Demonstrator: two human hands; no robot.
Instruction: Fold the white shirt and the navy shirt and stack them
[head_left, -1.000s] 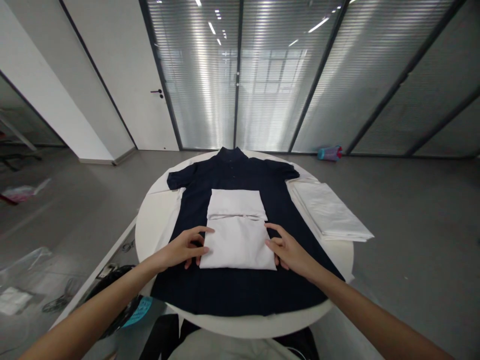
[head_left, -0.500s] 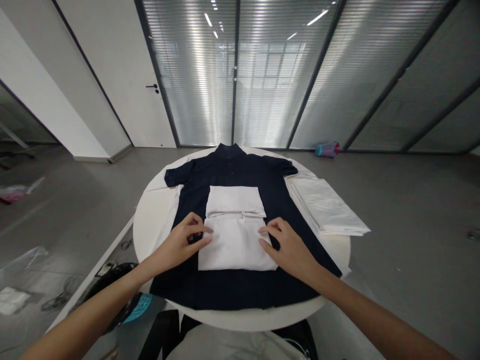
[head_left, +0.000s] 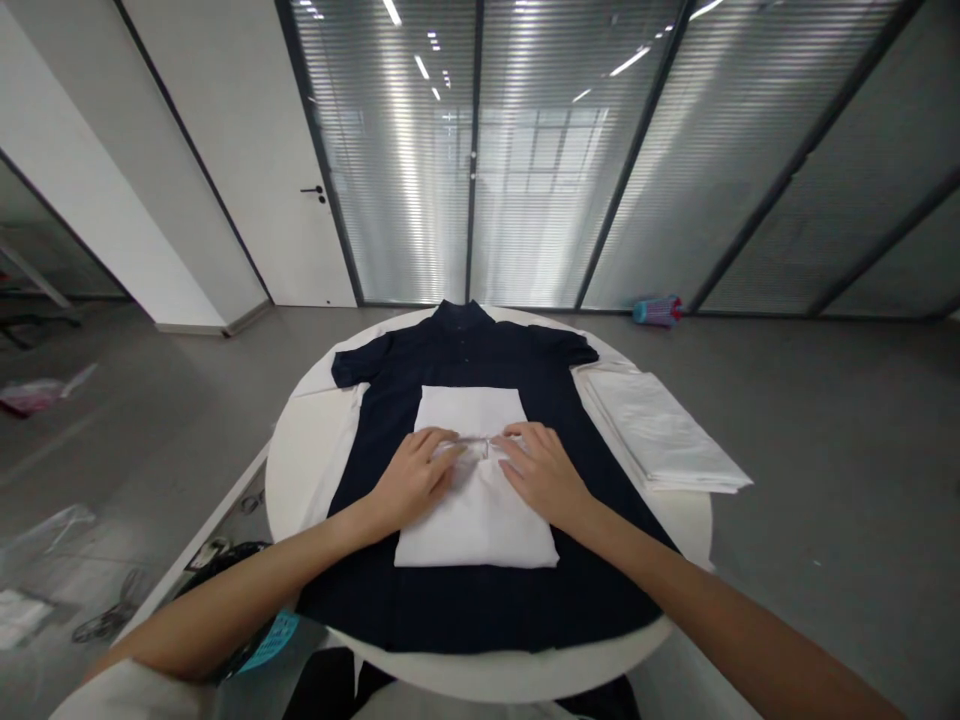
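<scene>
A folded white cloth [head_left: 480, 530] lies on the front of a dark navy short-sleeved shirt [head_left: 465, 345], which is spread flat with its collar at the far side. Across the cloth's middle, two folded edges meet in a slightly puckered line. My left hand [head_left: 420, 475] is at the left part of this line, its bent fingers gripping the edge. From the right, my right hand [head_left: 544, 470] grips the same line, fingers bent and a short stretch of cloth showing between both hands. The fingertips partly hide the edges.
The round white table [head_left: 300, 450] carries the shirt. A stack of folded white fabric [head_left: 660, 425] overhangs its right edge. A blue basket with a black liner [head_left: 270, 640] stands below on the left. A blue and pink basket [head_left: 657, 311] lies by the glass wall.
Both hands have moved inward and away from me, from the cloth's sides to its middle line. The gap between the two folded edges looks narrower. The view has tilted slightly upward.
</scene>
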